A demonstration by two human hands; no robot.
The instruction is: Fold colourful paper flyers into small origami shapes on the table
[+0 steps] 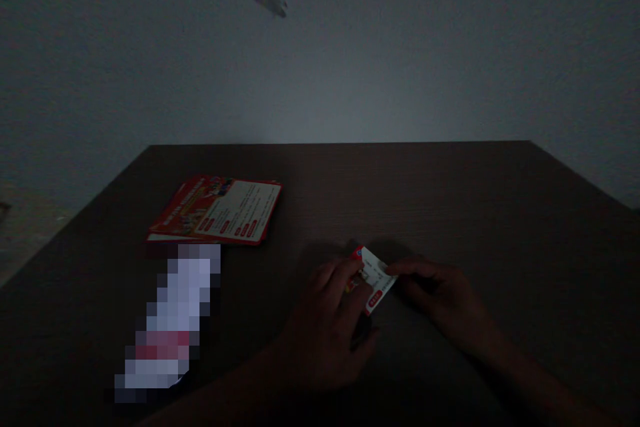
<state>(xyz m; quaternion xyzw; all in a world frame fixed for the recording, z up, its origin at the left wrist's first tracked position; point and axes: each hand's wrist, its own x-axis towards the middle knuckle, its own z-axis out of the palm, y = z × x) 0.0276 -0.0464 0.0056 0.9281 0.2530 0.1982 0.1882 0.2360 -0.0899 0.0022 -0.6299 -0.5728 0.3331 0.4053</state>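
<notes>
A small printed paper (379,278), red on its left part and white with dark text on the rest, is between my hands over the near middle of the table. It looks like a folded leaflet. My left hand (327,320) covers its left side, with curled fingers gripping and pressing it; the thumb is apart below. At the paper's right corner, my right hand (445,297) pinches the edge between thumb and forefinger. The dim light hides the underside of the paper and some fingertips.
A stack of red and white printed leaflets (220,210) lies on the dark wooden table (400,193), to the left. Nearer me is a bright, pixelated phone-like object (175,320). A pale wall (375,67) rises behind the table's far edge.
</notes>
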